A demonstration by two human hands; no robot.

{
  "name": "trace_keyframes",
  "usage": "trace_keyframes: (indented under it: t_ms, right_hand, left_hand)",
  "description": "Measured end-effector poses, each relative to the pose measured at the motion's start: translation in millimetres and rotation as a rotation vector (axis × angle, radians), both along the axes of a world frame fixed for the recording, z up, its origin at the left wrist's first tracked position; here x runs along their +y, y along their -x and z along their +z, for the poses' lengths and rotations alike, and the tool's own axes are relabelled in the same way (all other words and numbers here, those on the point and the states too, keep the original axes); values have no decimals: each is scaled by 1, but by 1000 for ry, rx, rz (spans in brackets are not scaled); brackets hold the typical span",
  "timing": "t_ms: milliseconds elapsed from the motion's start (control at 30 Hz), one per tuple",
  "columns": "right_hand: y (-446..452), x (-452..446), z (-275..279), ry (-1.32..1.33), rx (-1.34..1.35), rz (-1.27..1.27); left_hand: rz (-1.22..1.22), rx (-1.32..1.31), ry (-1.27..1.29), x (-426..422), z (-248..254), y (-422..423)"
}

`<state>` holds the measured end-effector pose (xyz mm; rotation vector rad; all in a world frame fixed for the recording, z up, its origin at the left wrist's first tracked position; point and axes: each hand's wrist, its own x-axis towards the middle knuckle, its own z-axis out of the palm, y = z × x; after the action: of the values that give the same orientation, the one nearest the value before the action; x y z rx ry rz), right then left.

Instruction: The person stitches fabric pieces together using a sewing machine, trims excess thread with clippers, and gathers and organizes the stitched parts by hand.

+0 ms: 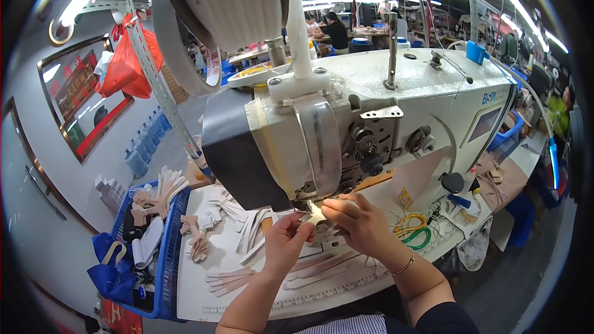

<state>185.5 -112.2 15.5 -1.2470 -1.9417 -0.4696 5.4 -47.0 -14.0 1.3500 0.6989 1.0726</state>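
A white industrial sewing machine stands on the table in front of me. Under its needle area lies a small cream-coloured cut piece. My left hand pinches this piece at its left edge, thumb and fingers together. From the right, my right hand bends its fingers over the piece, fingertips close to the presser foot. What lies beneath the right fingers is partly hidden. Pale strips are spread left of the machine, and more long strips lie near the table's front edge.
At the left, a blue plastic basket holds cut pieces and cloth. Small pinkish pieces lie beside it. Right of my hands are yellow and green cords and a blue-handled tool. A measuring tape runs along the front edge.
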Motion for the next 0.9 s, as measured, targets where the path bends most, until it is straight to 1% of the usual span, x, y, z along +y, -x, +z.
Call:
trace_keyframes:
  t_ms: [67, 200, 433, 500, 567, 600, 633, 700, 733, 767, 833, 900]
  right_hand:
    - [-1, 3, 1, 5, -28, -1]
    - [-3, 7, 1, -7, -72, -14]
    - [-3, 9, 0, -3, -40, -10]
    - [-11, 13, 5, 63, -36, 18]
    - [-24, 25, 6, 100, -68, -21]
    - [-27, 28, 3, 141, -100, -57]
    - [-27, 28, 2, 140, -99, -62]
    - [-25, 26, 3, 15, -94, -17]
    - [-18, 17, 6, 10, -65, 12]
    - [-12, 14, 7, -79, -91, 78]
    - [-5, 11, -4, -50, 10, 181]
    - [-6, 14, -10, -61, 33, 188]
  left_hand:
    - [35, -41, 12, 2, -2, -3]
    - [15, -33, 4, 6, 1, -1]
    - [2, -20, 27, 8, -3, 1]
    - [0, -27, 32, 19, -9, 3]
    - [467, 186, -934, 42, -15, 9]
    - [538, 303, -1047, 36, 5, 6]
    - [534, 300, -1049, 38, 2, 7]
    - [320, 398, -1075, 43, -6, 8]
    - [305, 380, -1032, 41, -7, 9]
    - [307, 379, -1031, 40, -7, 7]
    - [386, 326, -1242, 37, -6, 4]
    - [384, 356, -1234, 32, -3, 4]
